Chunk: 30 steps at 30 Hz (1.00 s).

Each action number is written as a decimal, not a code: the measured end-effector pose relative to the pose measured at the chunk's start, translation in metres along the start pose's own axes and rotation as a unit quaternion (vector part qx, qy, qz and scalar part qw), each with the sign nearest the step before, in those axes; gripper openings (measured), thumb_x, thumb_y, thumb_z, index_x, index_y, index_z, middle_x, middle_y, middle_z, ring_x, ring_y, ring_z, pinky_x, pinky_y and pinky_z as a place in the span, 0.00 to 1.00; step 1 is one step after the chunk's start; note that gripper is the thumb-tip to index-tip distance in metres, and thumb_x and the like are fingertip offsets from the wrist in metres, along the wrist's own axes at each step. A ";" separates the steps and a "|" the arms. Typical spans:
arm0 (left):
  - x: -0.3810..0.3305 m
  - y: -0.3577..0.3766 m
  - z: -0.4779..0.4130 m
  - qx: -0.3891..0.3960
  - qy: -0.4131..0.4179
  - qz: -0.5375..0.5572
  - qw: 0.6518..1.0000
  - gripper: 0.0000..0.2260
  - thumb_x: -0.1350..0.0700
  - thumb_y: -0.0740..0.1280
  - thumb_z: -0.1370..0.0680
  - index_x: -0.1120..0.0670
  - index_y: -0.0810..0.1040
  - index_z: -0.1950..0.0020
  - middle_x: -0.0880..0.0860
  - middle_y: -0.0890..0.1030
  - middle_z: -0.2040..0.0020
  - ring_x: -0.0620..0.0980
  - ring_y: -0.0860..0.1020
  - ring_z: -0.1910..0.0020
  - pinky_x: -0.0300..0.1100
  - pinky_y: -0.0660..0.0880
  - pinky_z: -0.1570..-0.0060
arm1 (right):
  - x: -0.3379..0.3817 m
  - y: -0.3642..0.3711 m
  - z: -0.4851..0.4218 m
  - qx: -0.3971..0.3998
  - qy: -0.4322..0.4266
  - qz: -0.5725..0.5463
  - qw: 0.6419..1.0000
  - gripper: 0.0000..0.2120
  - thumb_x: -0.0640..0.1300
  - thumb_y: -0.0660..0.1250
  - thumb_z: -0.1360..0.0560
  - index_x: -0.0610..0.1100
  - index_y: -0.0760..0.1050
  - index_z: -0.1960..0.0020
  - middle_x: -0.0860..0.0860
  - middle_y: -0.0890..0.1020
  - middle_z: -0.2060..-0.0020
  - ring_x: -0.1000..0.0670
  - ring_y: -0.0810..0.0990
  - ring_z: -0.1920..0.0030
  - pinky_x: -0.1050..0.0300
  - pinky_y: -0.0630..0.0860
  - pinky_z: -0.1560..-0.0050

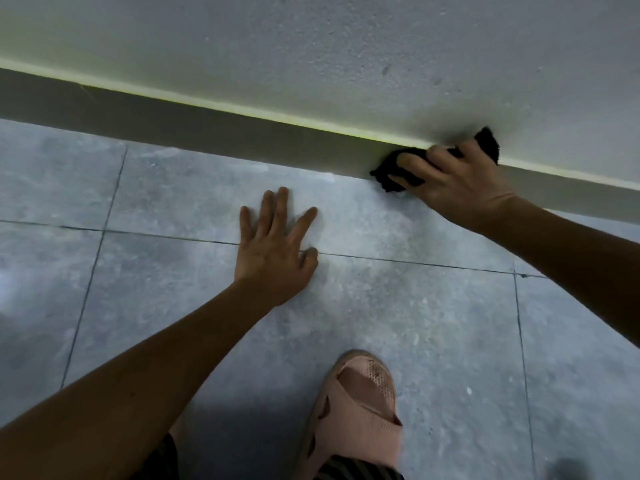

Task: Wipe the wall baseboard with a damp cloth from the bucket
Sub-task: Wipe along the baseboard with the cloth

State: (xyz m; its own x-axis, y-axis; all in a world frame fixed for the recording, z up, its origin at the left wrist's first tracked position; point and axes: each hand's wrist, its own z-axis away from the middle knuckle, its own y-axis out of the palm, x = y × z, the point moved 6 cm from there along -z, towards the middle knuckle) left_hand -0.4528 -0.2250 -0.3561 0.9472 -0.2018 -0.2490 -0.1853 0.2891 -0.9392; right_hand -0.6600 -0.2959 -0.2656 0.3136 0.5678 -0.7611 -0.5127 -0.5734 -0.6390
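A grey baseboard (214, 128) runs along the foot of the white wall (346, 46), slanting down to the right. My right hand (457, 181) presses a black cloth (398, 168) against the baseboard at the right; part of the cloth sticks out above my fingers against the wall. My left hand (277, 247) lies flat on the grey floor tiles (156, 271), fingers spread, holding nothing. No bucket is in view.
My foot in a pink slipper (356, 410) stands on the tiles at the bottom centre. Dark grout lines cross the floor. A small white speck lies on the floor just below the cloth.
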 end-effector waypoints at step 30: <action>-0.039 0.006 -0.021 -0.005 0.072 -0.036 0.997 0.29 0.42 0.48 0.21 0.46 0.44 0.22 0.59 0.39 0.22 0.58 0.39 0.23 0.59 0.37 0.28 | -0.004 -0.016 -0.017 -0.094 0.014 -0.008 0.995 0.19 0.38 0.55 0.24 0.52 0.82 0.48 0.52 0.78 0.42 0.47 0.65 0.54 0.51 0.60 0.58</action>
State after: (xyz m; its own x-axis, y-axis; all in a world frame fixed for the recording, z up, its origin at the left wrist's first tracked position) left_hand -0.4967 -0.2346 -0.3571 0.9109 -0.3541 -0.2116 -0.1214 0.2603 -0.9579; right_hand -0.6394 -0.2988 -0.2541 0.3434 0.5634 -0.7514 -0.3502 -0.6656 -0.6591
